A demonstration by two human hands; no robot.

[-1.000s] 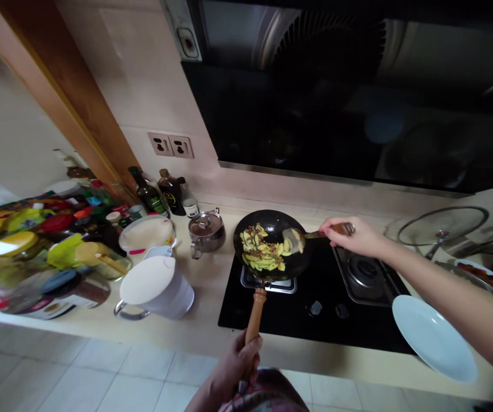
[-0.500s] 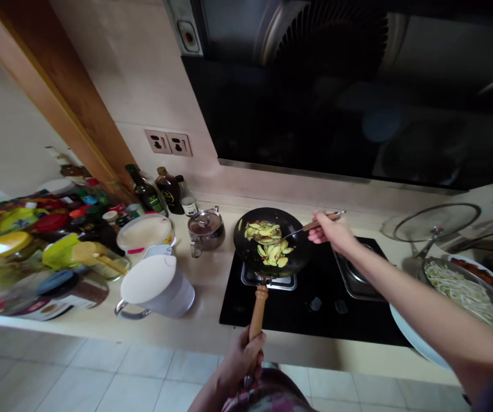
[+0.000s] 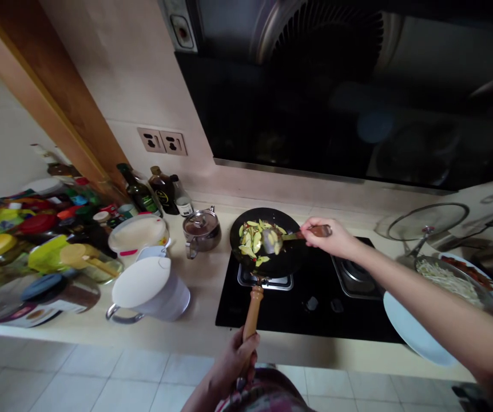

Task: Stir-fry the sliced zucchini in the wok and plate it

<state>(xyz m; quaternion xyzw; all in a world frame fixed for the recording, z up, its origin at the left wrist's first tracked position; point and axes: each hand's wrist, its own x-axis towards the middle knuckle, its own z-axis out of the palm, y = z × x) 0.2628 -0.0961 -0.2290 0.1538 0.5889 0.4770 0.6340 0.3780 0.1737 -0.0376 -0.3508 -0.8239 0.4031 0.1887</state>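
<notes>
A black wok (image 3: pixel 289 260) sits over the left burner, tilted a little, with yellow-green slices (image 3: pixel 253 236) mostly in its left half. My left hand (image 3: pixel 240 357) is closed around the wok's wooden handle (image 3: pixel 253 312), near the counter's front edge. From the right, my right hand (image 3: pixel 321 236) reaches over the stove, its fingers wrapped round the wooden handle of a metal spatula (image 3: pixel 290 236). The spatula's blade is among the slices near the middle of the wok.
Left of the stove stand a white pitcher (image 3: pixel 154 289), a small metal pot (image 3: pixel 202 232), a lidded tub (image 3: pixel 138 234) and several jars and bottles. At right are a pan of bean sprouts (image 3: pixel 448 280), a pale plate (image 3: pixel 413 329) and a glass lid (image 3: pixel 428 223). A dark range hood (image 3: pixel 315 114) hangs above.
The spatula has turned and its blade has moved among the slices, which are now gathered more to the left of the wok. My left hand still holds the handle. The whole view has shifted slightly.
</notes>
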